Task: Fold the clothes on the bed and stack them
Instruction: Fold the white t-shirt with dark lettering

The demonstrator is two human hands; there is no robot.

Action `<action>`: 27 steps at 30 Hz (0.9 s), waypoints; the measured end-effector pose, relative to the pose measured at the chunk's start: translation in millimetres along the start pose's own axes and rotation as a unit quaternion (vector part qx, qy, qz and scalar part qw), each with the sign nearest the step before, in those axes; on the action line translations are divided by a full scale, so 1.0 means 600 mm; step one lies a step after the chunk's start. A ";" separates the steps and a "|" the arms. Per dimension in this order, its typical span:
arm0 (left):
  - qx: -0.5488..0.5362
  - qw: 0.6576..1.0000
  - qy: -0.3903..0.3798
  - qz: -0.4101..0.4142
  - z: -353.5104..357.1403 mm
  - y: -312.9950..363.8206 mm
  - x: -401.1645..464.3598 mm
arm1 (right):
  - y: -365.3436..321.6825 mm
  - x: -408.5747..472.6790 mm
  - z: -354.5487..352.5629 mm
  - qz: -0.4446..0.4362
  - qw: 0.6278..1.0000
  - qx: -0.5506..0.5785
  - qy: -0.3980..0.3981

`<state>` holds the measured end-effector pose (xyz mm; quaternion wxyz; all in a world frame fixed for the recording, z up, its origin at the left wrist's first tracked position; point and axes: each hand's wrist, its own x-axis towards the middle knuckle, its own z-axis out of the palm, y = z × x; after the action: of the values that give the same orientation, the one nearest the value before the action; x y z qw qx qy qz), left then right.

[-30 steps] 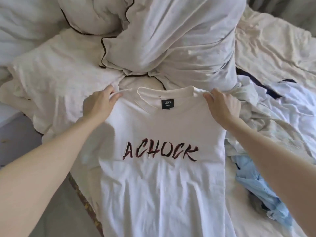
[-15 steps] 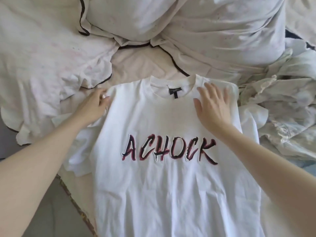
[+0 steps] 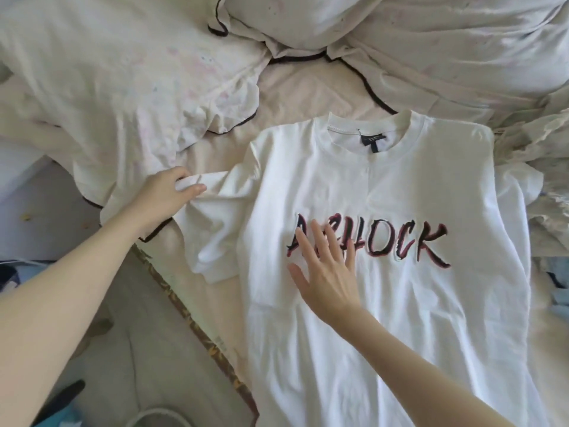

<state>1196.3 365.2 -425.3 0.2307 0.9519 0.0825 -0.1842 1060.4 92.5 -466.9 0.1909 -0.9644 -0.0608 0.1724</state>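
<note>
The T-shirt [image 3: 385,303] lay face up on the bed [image 3: 308,87], collar away from the person and hem toward them, so its long axis ran from the near edge of the bed up toward the pillows [image 3: 431,41]. Its body sat flat, printed letters across the chest, and its lower part ran out of the bottom of the view.

The left hand [image 3: 167,195] was out to the shirt's left side, fingers and thumb closed on the end of the left sleeve [image 3: 221,192], which was drawn out sideways from the shoulder, away from the body of the shirt. The right hand [image 3: 326,269] lay flat with fingers straight and spread on the chest, covering the first letters of the print and holding nothing; it looked to be pinning the cloth down.

The relation that mattered was this: the sleeve pointed out to the left, at right angles to the shirt's long axis, and the shirt's centre line lay to the right of the left hand. That hand was the nearer one and already had the sleeve, so folding it in would likely mean carrying it rightward across the chest, toward the flat right hand. The other sleeve, on the far right, lay close beside a heap of other clothes [image 3: 542,155] and neither hand touched it.
</note>
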 end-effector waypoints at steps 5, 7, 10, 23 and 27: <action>-0.115 0.991 0.051 0.034 -0.071 -0.019 -0.009 | -0.056 0.007 0.015 0.052 0.998 0.011 -0.014; -0.123 0.987 0.096 0.025 -0.107 -0.033 -0.008 | -0.077 0.012 0.017 0.069 0.997 0.019 -0.025; -0.133 0.979 0.152 0.003 -0.141 -0.055 0.003 | -0.099 0.024 0.019 0.094 0.994 -0.010 -0.046; -0.400 0.915 0.017 -0.046 -0.080 -0.153 -0.034 | -0.236 0.009 0.066 -0.131 0.986 -0.105 -0.011; -0.290 0.952 0.092 0.024 -0.097 -0.139 -0.022 | -0.260 0.045 0.080 -0.128 0.985 -0.114 -0.014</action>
<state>1182.3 465.3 -406.1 0.4927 0.8584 0.1305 -0.0583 1060.3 257.3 -456.4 0.0997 -0.9616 -0.2057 0.1518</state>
